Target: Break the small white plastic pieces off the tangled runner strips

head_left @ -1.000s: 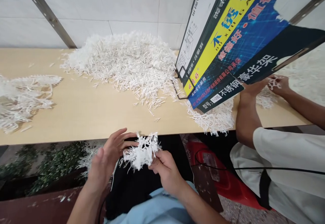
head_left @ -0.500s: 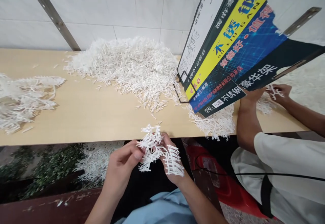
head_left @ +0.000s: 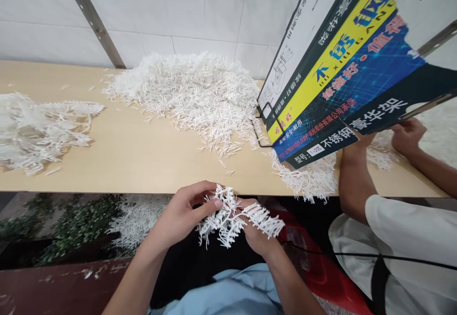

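A tangled cluster of white plastic sprues point(head_left: 228, 224), with many short thin sticks branching off, is held just off the table's front edge. My left hand point(head_left: 191, 212) is closed on its left side, the thumb pressing against the sticks. From the right, my right hand point(head_left: 259, 236) grips the same cluster, its fingers partly hidden behind the white pieces. One comb-like row of sticks sticks out over the right hand. Beyond my hands, a big heap of loose white sticks point(head_left: 193, 86) lies against the wall. More sprues point(head_left: 43, 132) are piled at the left.
A printed cardboard panel point(head_left: 332, 72) stands on the wooden table point(head_left: 143, 162), propped by a black wire stand point(head_left: 264, 132). Behind it show a co-worker's hands point(head_left: 409, 136). A smaller stick pile point(head_left: 310, 177) lies below the panel. Leafy plants point(head_left: 82, 224) are under the table.
The left hand has turned and shifted over the cluster, its thumb further in. The comb-like row now points more to the right. The view has shifted slightly left.
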Tool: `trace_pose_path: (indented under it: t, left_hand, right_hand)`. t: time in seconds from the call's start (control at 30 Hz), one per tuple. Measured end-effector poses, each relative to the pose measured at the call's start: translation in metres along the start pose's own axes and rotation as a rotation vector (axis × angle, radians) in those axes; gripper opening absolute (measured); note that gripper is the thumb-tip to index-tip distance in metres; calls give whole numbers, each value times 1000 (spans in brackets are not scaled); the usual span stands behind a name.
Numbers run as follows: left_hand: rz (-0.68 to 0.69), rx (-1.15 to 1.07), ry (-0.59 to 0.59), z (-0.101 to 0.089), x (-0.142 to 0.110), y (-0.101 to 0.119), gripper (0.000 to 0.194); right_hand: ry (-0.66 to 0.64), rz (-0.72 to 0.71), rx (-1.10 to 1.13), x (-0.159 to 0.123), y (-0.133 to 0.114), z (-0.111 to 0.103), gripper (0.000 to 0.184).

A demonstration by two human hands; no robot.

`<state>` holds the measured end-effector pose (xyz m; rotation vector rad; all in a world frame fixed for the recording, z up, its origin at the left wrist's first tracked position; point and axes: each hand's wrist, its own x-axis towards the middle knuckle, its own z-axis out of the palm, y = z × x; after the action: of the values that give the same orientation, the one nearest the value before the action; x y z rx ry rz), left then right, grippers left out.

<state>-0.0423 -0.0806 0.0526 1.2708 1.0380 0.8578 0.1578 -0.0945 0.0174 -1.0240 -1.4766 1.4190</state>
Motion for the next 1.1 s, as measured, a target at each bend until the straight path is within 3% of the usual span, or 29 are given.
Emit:
trace_pose_path:
  t: [0.13,0.23,0.3,0.43,0.57,0.67,0.87,1.0,1.1]
  left_hand:
    - [72,-26,30,1,3,3,23]
    - [20,-47,7,2,3,5,27]
    - [-3,-41,-6,1,4,6,29]
    - [65,2,-14,2,12,7,23]
    - [109,81,109,4,19,7,19]
    - [115,187,167,5,18,7,19]
    - [218,457,172,7,10,7,22]
    - [243,536,174,8,8,9,21]
    - [183,463,75,6,7,11,20]
  right_hand:
    - [101,6,-64,2,-3,0,23]
    - [183,5,22,3,2,-4,42]
    - [190,6,95,5,5,-9,43]
    - [84,11,218,11,-4,-19,39]
    - [-94,-11,351,19,-19,-24,56]
    - [-78,12,283,23,-22,-22,49]
    - [71,118,-54,24,-18,-13,22]
    - [24,43,-188,22,-18,-13,27]
    - [-97,20,-59,23,-11,-14,30]
